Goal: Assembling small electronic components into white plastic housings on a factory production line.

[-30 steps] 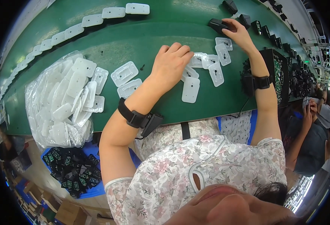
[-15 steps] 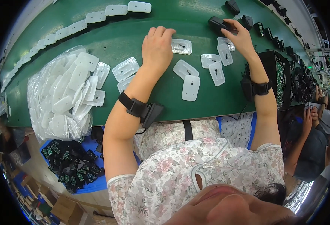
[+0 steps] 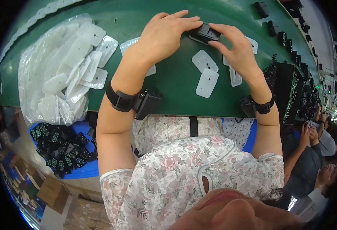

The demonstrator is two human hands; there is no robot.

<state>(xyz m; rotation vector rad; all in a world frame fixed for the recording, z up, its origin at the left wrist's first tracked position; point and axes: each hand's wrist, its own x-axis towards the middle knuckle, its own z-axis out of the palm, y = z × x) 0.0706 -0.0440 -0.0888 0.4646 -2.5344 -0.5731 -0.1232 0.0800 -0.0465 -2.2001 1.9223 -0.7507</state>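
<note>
A small black plastic housing [image 3: 205, 34] lies between my two hands at the far middle of the green table. My right hand [image 3: 234, 46] grips its right end, thumb at the near side and fingers at the far side. From the left, my left hand [image 3: 161, 35] closes on the other end with its fingertips; its thumb is hidden. Two translucent white plastic trays, an upper one [image 3: 204, 60] and a lower one [image 3: 207, 83], overlap just nearer to me. More such trays [image 3: 235, 76] lie partly under my right hand, and others [image 3: 129, 44] behind my left wrist.
A clear bag [image 3: 32, 82] full of white plastic pieces rests on the left of the table [image 3: 168, 92]. A blue bin [image 3: 86, 168] with black circuit parts is below it. Black housings [image 3: 273, 28] line the far right, near a black box [image 3: 287, 90]. Other people sit at right.
My right hand has brought the black housing leftward to my left hand, which now touches it. The tray beside my left hand is no longer visible. The whole view has shifted slightly.
</note>
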